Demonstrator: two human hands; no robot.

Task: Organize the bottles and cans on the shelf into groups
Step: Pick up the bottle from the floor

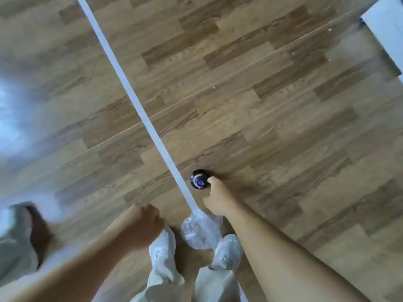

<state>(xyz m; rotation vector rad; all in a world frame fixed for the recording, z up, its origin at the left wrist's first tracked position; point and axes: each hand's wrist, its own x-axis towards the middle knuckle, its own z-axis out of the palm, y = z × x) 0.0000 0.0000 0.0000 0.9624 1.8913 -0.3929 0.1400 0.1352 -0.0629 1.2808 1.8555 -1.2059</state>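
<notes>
I am looking straight down at a wooden floor; no shelf is in view. A dark bottle (pixel 198 179), seen from above with a blue and white cap, is held low over the floor by my right hand (pixel 218 199), whose fingers wrap its right side. My left hand (pixel 146 223) hangs to the left with its fingers curled into a loose fist and nothing in it. The body of the bottle is hidden under its top.
A white tape line (pixel 135 99) runs diagonally across the floor down to my feet. A crumpled clear plastic bag (pixel 199 231) lies between my white shoes (pixel 163 249). Another person's shoe (pixel 26 227) is at the left. A white object's edge (pixel 386 25) shows at the top right.
</notes>
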